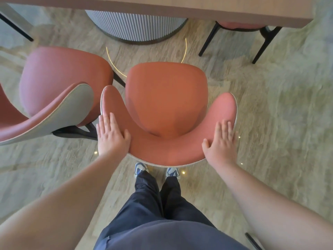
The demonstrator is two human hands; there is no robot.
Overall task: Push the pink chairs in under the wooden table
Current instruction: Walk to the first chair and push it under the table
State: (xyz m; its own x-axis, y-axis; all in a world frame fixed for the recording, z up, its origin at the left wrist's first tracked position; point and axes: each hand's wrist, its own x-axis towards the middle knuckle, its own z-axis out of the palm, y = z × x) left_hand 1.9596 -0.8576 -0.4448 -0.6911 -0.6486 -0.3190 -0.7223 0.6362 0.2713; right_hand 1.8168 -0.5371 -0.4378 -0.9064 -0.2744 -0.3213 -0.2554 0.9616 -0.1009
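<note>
Two hands, both flat and open, palms down on the curved backrest of the nearest pink chair (165, 105); nothing gripped.

Item 1, left hand (112, 135): fingers spread, resting on the left wing of the backrest, thumb on the inner padded face.

Item 2, right hand (222, 140): fingers together and extended, resting on the right wing, thumb turned inward.

Item 3, nearest pink chair: stands on the floor (270, 123) directly ahead of the person's shoes (141, 169), seat facing the table, wholly clear of the tabletop edge and not yet under it. Judged: padded shell, soft surface over a stiff frame; moderate weight; smooth upholstery may let flat palms slip, so a firmer hold on the rim of the backrest at both wings looks the better purchase. Legs likely to drag on the textured floor.

Item 4, second pink chair (59, 83): left of the first, just beside it, angled, also out from the table.

Item 5, ribbed pedestal base (137, 24): grey, beyond the first chair's seat; judged an obstruction limiting how far in a chair can go.

Item 6, third pink chair (239, 25): upper right, seat already beneath the tabletop.

Item 7, wooden table (198, 8): edge across the top of the view
</note>
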